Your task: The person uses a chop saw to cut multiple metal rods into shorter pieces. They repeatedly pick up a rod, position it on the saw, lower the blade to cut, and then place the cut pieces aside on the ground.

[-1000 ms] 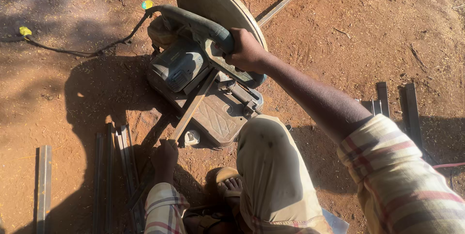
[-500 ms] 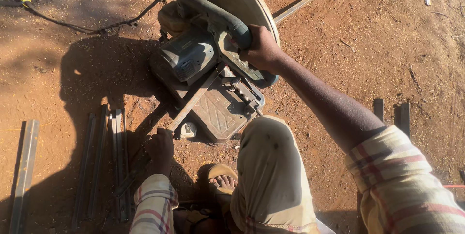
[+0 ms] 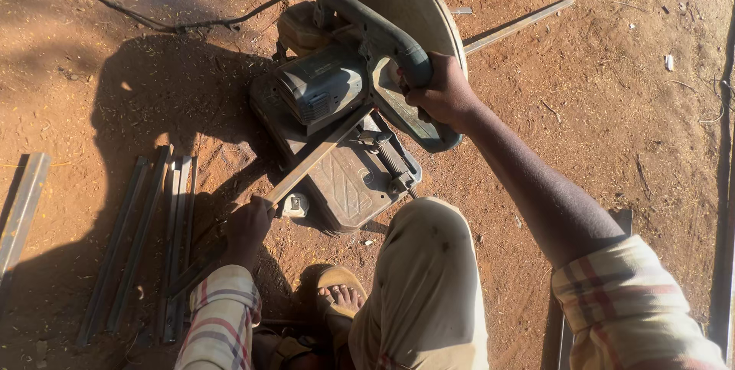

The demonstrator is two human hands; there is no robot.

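A chop saw (image 3: 337,102) with a large round blade guard (image 3: 406,10) sits on red dirt in front of me. My right hand (image 3: 440,94) is shut on the saw's handle (image 3: 383,33), with the head raised. A long steel angle bar (image 3: 321,152) lies across the saw's base (image 3: 352,186) and runs out past the blade to the upper right. My left hand (image 3: 246,224) grips this bar at its near end, left of the base. My knee and sandalled foot (image 3: 341,297) are just below the saw.
Several cut steel angle pieces (image 3: 145,240) lie side by side on the ground at the left, with one more (image 3: 21,209) further left. A black power cable (image 3: 168,21) runs from the saw to the top left. More steel bars (image 3: 720,263) lie at the right edge.
The view has shifted, so the saw sits further right and closer. Both hands keep their grips; the left hand on the bar now shows more clearly.
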